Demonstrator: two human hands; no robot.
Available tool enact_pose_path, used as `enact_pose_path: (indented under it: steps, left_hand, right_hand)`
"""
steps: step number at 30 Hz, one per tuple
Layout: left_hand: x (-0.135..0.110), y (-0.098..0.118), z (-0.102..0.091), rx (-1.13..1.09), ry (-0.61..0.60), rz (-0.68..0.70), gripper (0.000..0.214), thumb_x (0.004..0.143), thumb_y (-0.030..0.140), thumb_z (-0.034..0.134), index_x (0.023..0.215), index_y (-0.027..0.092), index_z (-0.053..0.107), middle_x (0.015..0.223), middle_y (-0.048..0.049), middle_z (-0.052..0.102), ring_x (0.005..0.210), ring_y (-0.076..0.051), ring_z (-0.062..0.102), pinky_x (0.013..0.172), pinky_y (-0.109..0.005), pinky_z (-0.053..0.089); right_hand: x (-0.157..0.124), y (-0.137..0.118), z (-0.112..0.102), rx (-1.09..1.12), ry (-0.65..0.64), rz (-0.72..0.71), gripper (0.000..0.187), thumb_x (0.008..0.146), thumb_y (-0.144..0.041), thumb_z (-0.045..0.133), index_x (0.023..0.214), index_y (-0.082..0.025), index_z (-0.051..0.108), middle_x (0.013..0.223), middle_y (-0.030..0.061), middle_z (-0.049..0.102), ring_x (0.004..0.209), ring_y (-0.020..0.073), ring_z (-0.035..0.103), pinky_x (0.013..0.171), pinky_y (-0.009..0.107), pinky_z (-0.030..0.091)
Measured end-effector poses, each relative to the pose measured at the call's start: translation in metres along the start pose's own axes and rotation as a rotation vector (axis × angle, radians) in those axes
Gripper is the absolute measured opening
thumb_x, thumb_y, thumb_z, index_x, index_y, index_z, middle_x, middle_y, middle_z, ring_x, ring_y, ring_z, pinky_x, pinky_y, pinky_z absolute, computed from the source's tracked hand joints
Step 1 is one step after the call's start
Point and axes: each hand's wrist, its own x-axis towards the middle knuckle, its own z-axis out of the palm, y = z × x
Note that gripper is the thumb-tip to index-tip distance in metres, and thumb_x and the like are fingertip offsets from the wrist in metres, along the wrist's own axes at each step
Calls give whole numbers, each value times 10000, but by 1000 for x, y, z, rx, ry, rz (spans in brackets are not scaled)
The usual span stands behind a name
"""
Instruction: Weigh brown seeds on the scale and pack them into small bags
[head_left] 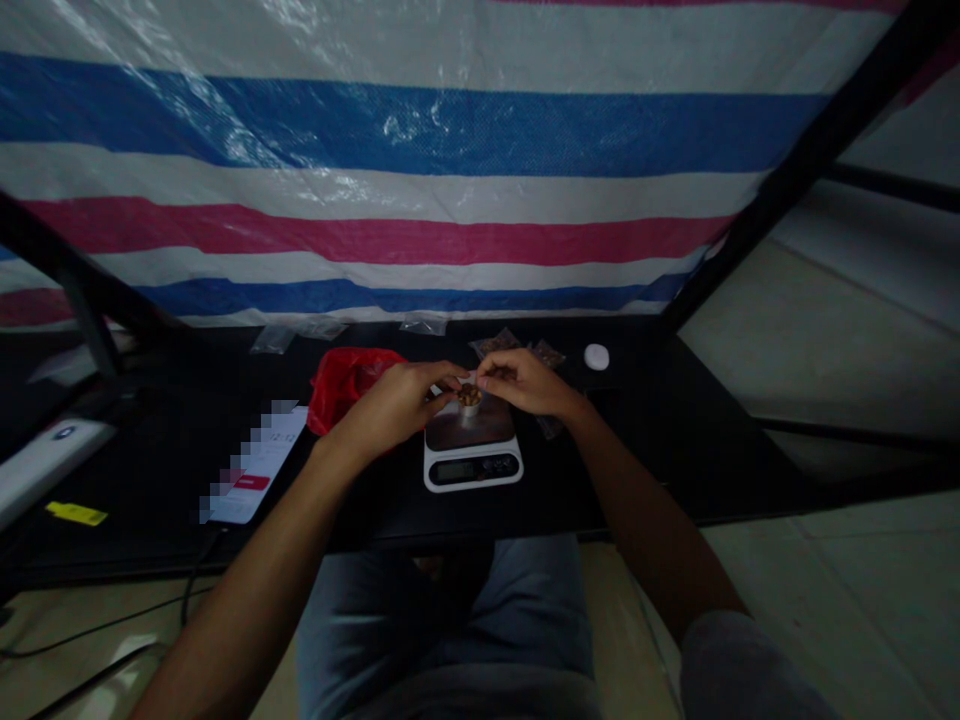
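A white kitchen scale (472,458) sits on a black table (675,440) in front of me. On its plate stands a small cup of brown pieces (469,396). My left hand (397,402) reaches in from the left with its fingers pinched at the cup's rim. My right hand (525,382) comes from the right, fingertips pinched together just above the cup, on something too small to name. Both hands meet over the scale.
A red plastic bag (346,385) lies left of the scale and a phone (255,465) lies further left. Small clear bags (424,323) and packets with brown contents (547,352) lie behind. A white round object (596,356) sits at the right. A striped tarp (390,180) hangs behind the table.
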Motion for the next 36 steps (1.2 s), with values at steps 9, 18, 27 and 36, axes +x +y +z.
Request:
enact_pose_path:
  steps: [9, 18, 27, 36]
  left_hand:
    - [0, 3, -1, 18, 139, 55, 252, 916, 146, 623, 1141, 194, 724, 1099, -58, 761, 978, -192, 725, 899, -320, 575]
    - [8, 15, 9, -61, 128, 64, 237, 958, 210, 614, 1180, 198, 699, 1132, -63, 761, 1033, -193, 725, 958, -331, 560]
    - [4, -13, 2, 62, 67, -138, 300, 939, 163, 568, 1213, 195, 684, 1146, -78, 775, 1035, -235, 740, 916, -362, 571]
    - [11, -21, 11, 209, -26, -184, 290, 951, 184, 553, 1199, 207, 701, 1049, -80, 790, 970, -255, 749, 831, -345, 561]
  right_hand:
    - [0, 0, 0, 10, 2, 8, 141, 894, -284, 628, 858, -164, 694, 844, 51, 717, 782, 178, 646, 724, 310, 484]
    - [0, -5, -2, 53, 11, 20, 175, 882, -322, 634, 819, -161, 668, 779, 24, 679, 709, 151, 599, 667, 278, 457]
    - [-33, -50, -8, -42, -89, 79, 165, 868, -301, 671, 923, -169, 752, 740, 10, 684, 620, 125, 565, 578, 251, 405]
    - [-61, -70, 20, -447, -387, 151, 224, 840, -191, 721, 1037, -243, 815, 714, -8, 723, 628, 133, 625, 609, 261, 354]
